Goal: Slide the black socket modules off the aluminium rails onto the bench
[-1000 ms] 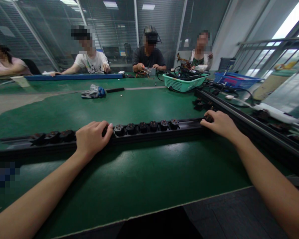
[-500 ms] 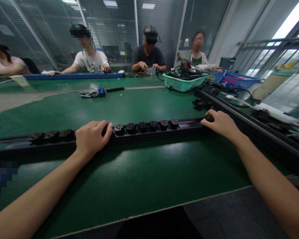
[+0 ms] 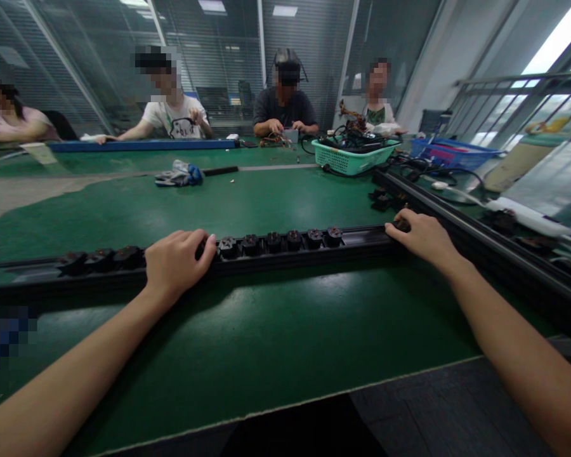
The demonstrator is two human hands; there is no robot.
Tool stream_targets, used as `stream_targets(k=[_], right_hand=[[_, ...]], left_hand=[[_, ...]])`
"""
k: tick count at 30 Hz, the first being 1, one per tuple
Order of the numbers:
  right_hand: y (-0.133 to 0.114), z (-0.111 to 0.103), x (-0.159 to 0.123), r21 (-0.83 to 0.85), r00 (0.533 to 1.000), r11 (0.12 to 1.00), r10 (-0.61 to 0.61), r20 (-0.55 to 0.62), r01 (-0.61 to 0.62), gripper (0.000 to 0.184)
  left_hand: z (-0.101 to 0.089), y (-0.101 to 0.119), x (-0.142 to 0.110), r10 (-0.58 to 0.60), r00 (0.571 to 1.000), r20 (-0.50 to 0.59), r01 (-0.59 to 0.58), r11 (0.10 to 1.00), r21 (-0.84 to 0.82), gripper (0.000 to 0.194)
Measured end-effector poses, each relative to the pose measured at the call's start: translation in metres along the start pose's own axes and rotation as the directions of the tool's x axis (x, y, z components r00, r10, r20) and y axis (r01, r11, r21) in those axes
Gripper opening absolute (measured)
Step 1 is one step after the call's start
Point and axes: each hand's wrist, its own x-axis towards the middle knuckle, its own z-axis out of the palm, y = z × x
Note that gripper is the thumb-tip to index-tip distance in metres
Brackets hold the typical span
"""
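A long black channel (image 3: 285,259) lies across the green table, with several round black socket modules (image 3: 294,239) sitting in a row along it. My left hand (image 3: 176,261) is closed over the channel left of its middle, its fingers curled around the far side; a dark module shows between thumb and forefinger. At the channel's right end, my right hand (image 3: 423,236) pinches a dark socket module (image 3: 402,224), largely covered by the fingers. Whether that module rests in the channel I cannot tell.
A second black channel (image 3: 457,231) runs along the right side, with loose dark parts (image 3: 380,198) beside it. Farther back are a green basket (image 3: 347,158) of cables, a blue basket (image 3: 450,155) and gloves (image 3: 178,174). Several people sit across the table.
My hands and the channel have hardly moved. Across the table, the person in the white shirt has raised one hand, and the person at far right has drawn an arm in.
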Motion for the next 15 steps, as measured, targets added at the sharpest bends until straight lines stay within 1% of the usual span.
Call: stream_targets(k=[6,10,15], right_hand=[[0.004,0.0018,0.0024,0.023,1.0,1.0,-0.011,-0.018,0.012,0.035],[0.005,0.0021,0.003,0.029,1.0,0.999,-0.015,-0.01,0.015,0.036],[0.0069,0.0013,0.0033,0.015,1.0,1.0,0.028,-0.005,-0.027,0.034]], left_hand=[[-0.0002,0.0002,0.0,0.0,1.0,0.001,0.0,1.0,0.014,0.049],[-0.0005,0.0005,0.0002,0.003,1.0,0.0,-0.003,1.0,0.014,0.051],[0.0008,-0.0004,0.0,0.007,1.0,-0.01,-0.007,1.0,0.008,0.05]])
